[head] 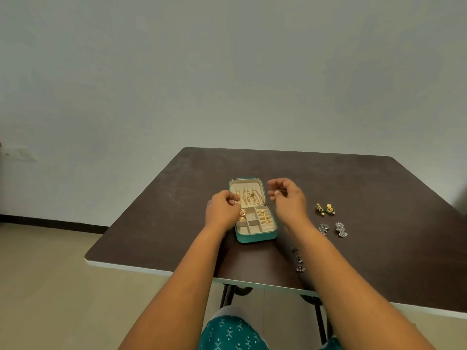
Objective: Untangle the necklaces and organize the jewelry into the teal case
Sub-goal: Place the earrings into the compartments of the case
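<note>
Necklace chain (pixel 279 190) — thin, barely resolved — appears pinched in right hand (pixel 288 200), hovering at 3 o'clock of the lid. Left hand (pixel 222 207) curled at the lid's 9 o'clock edge, fingertips pinching something small; what it is, cannot tell. Teal case (pixel 255 237) lies open mid-worktop (pixel 379 261): gold chains in lid, rings (pixel 264 216) in base slots. Green-gold earrings (pixel 325 209) and silver earrings (pixel 333 229) sit well apart at 3 o'clock; dark piece (pixel 298 261) at 5 o'clock. Risk: slack chain drops onto stored chains — re-tangles.
</note>
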